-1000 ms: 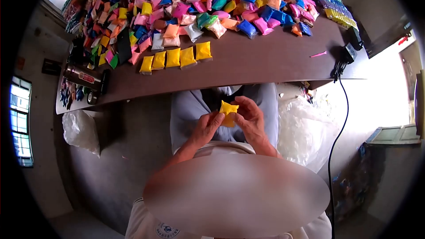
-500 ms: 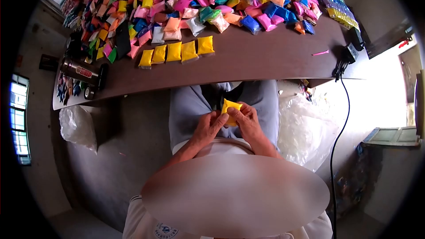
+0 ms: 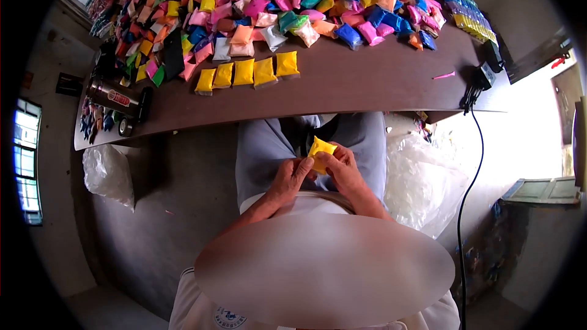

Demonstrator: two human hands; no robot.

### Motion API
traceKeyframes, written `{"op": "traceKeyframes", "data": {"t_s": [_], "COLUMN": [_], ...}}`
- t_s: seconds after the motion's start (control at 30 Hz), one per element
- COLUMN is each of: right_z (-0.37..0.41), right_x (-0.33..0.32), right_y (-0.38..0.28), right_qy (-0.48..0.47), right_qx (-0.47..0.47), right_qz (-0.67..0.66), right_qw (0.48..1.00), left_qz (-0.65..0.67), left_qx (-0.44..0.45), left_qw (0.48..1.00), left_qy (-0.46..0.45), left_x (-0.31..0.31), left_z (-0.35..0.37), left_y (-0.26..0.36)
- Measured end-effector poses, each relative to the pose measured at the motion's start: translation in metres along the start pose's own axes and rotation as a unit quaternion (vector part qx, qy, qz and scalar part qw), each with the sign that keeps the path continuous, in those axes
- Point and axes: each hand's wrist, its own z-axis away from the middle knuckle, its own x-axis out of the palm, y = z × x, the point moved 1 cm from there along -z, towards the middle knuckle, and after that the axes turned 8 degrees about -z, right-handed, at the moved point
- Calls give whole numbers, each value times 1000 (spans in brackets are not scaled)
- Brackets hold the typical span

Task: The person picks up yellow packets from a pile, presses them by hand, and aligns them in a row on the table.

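Observation:
Above my lap, a small yellow packet is held between both hands. My left hand is closed on its lower left side, thumb pressed to the front. My right hand grips its right side, also with the thumb on the front. Fingers behind the packet are hidden. On the table in front of me, several more yellow packets lie side by side in a row. Behind them spreads a large heap of coloured packets, pink, blue, orange, white and green.
A dark thermos flask lies at the left of the brown table. On the right are a pink stick and a power adapter with a hanging black cable. Clear plastic bags rest on the floor both sides.
Both hands keep hold of the yellow packet, with only slight finger movement. The whole view has shifted a little, moving the table and packets slightly right and down.

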Motion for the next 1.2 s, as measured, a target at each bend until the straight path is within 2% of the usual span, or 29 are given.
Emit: {"op": "traceKeyframes", "data": {"t_s": [0.33, 0.43, 0.5, 0.63, 0.83, 0.93, 1.0, 1.13, 1.2], "right_z": [-1, -2, -1, -5, -7, -5, -1, -4, -4], "right_x": [-9, -4, 3, -1, -8, 0, 7, -11, -15], "right_y": [12, 8, 2, 6, 12, 1, -6, 7, 9], "right_qy": [-17, 1, 58, 48, 22, 40, 61, 46, 7], "right_qx": [-69, -38, -15, -32, -53, -3, 28, 55, 26], "right_qz": [52, 14, -75, -32, -78, -82, -166, -142, -73], "right_qw": [996, 999, 995, 998, 995, 996, 984, 987, 997], "left_qz": [-32, -25, -24, -29, -30, -24, -24, -22, -31], "left_qx": [-1, -6, -8, -4, -8, 2, 1, -2, 3], "left_qw": [999, 1000, 1000, 1000, 999, 1000, 1000, 1000, 999], "left_qy": [-5, 4, 9, -7, -16, -15, -15, -10, -10], "left_x": [4, 3, 3, 4, 6, 4, 2, 3, 4], "left_z": [0, 1, -1, -1, 0, -3, -3, -3, -3], "left_y": [3, 5, 7, 8, 5, -4, -6, -8, -9]}}
